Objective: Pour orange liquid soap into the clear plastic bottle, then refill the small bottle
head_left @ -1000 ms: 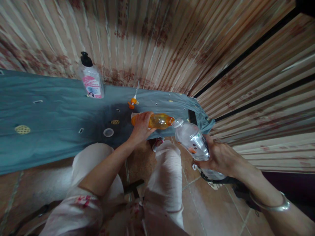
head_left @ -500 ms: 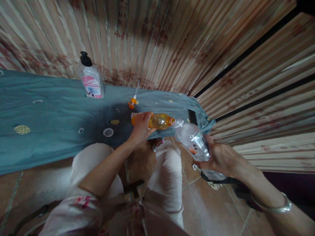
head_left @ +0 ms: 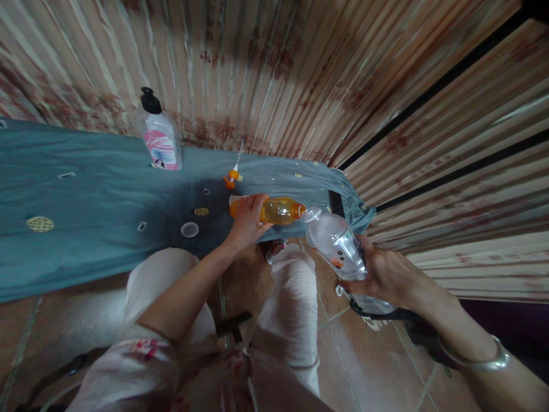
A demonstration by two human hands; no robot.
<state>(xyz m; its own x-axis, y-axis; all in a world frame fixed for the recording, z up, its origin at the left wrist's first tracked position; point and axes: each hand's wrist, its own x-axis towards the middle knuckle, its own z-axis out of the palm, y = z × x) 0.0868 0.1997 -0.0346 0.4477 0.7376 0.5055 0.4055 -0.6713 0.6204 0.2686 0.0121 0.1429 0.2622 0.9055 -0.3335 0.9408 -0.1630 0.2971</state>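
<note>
My left hand [head_left: 247, 222] is wrapped round an amber plastic bottle [head_left: 281, 211], which lies nearly level with its neck pointing right. My right hand [head_left: 381, 274] grips a large clear plastic bottle [head_left: 332, 240] with an orange mark on its side. The mouths of the two bottles meet, the clear neck at the amber one; I cannot tell how far one enters the other. Behind the amber bottle, an orange pump head [head_left: 230, 179] with a thin clear tube lies on the teal cloth. A round translucent cap [head_left: 189, 229] rests left of my left hand.
A clear bottle with a black cap and pink label [head_left: 160, 143] stands at the back of the teal cloth [head_left: 98, 189]. A dark flat object [head_left: 335, 202] lies near the cloth's right end. Pleated curtains [head_left: 257, 74] hang behind and to the right. Tiled floor [head_left: 338, 355] shows below.
Almost nothing differs. Both hands hold the bottles mouth to mouth in the same place, and the view has shifted very slightly.
</note>
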